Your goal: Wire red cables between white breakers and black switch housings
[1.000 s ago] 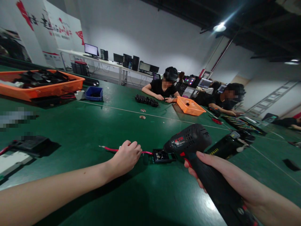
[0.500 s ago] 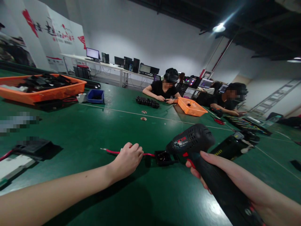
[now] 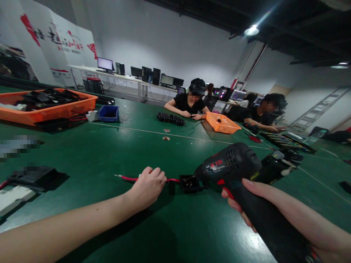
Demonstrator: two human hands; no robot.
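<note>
The head camera looks forward and down across the table [image 3: 115, 149], slightly tilted. The drill [image 3: 233, 162] is near, the wall [image 3: 164, 44] far off.

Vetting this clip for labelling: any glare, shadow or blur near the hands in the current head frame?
Head view: bright glare on the green tabletop below the power drill; head view: dark shadow beneath the left hand and forearm; head view: inside of the black part too dim and soft for fine detail; head view: streak flaring from the ceiling lamp.
</note>
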